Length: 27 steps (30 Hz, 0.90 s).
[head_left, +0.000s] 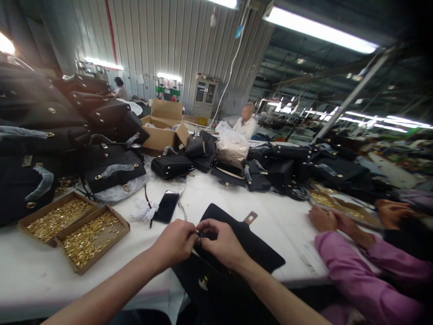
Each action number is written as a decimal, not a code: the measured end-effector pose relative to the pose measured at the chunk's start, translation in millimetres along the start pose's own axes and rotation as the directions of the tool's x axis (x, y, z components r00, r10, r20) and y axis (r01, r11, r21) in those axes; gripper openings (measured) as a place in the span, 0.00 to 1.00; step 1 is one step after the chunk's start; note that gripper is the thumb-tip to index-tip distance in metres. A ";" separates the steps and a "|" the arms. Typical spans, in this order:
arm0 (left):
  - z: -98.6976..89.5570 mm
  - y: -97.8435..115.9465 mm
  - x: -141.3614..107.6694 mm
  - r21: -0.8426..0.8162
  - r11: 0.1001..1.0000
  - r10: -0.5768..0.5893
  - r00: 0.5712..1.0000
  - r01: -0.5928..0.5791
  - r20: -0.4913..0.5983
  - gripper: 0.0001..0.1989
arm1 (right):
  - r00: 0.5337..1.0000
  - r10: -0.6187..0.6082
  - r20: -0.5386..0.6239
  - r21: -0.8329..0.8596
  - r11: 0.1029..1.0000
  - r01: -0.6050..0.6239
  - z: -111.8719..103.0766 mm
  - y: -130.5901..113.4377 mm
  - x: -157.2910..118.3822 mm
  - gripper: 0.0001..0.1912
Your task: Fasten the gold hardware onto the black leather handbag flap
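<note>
A black bag [243,239] lies at the table's front edge with its flap spread away from me and a gold metal piece at the flap's tip. My left hand [177,241] is closed in a pinch at the bag's upper left edge. Right against it, my right hand [221,241] has its thumb and fingers curled around a small dark part at the same spot. What exactly sits between the fingertips is too small and dark to make out. A gold clasp [203,283] shows on the bag's front, below the hands.
Two cardboard trays [126,225] of small gold fittings stand at the left, near a black phone [166,206]. Black bags [113,169] are piled along the back and left. At the right, a person's pink sleeves [345,262] and hands rest near another tray.
</note>
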<state>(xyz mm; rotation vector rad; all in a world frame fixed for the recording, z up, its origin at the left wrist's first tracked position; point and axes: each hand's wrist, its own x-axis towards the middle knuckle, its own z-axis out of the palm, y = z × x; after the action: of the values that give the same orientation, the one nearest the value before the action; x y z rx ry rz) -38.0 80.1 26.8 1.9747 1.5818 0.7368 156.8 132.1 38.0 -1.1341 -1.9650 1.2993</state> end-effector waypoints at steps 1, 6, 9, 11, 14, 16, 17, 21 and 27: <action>-2.0 0.4 2.1 -0.048 0.999 -0.019 1.000 0.020 0.019 0.11 | 1.000 0.008 0.002 0.008 1.000 -0.008 -0.3 0.7 0.5 0.17; -9.4 1.3 5.3 -0.127 0.988 -0.074 0.993 0.085 0.091 0.12 | 0.999 0.024 0.021 0.000 1.000 -0.024 -2.1 1.8 1.3 0.17; -8.4 -0.5 4.5 -0.120 0.989 -0.077 0.994 0.085 0.077 0.12 | 0.999 0.003 0.043 -0.024 1.000 -0.002 -3.4 2.1 1.8 0.17; -6.9 -1.3 3.9 -0.104 0.993 -0.044 0.998 0.048 0.036 0.12 | 0.999 -0.003 0.050 -0.032 0.999 0.004 -3.8 2.4 2.4 0.16; -6.7 -1.6 2.3 -0.088 0.996 0.014 1.000 -0.014 0.000 0.11 | 0.999 0.002 0.046 -0.039 0.999 0.000 -3.5 1.7 2.7 0.16; -7.5 -2.3 0.7 -0.081 0.996 0.049 0.999 -0.049 -0.002 0.11 | 0.999 -0.001 0.046 -0.046 0.999 0.003 -2.9 -0.2 2.3 0.16; -7.8 -3.0 -0.1 -0.076 0.995 0.067 0.998 -0.067 -0.001 0.11 | 0.999 -0.001 0.047 -0.051 0.999 0.004 -2.5 -1.5 1.9 0.16; -7.2 -6.9 -1.3 -0.053 0.993 0.108 0.993 -0.110 -0.039 0.11 | 0.998 -0.008 0.056 -0.042 0.999 0.010 -1.2 -4.6 1.2 0.15; -10.6 -8.3 -0.3 -0.179 0.984 0.031 0.999 -0.025 0.027 0.10 | 0.998 0.022 0.061 -0.010 1.000 -0.022 -0.3 3.5 7.9 0.15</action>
<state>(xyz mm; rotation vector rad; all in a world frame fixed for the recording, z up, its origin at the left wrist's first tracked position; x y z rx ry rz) -51.2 82.0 28.8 1.8726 1.4214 0.8263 154.2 139.7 34.7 -1.1362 -2.0097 1.3517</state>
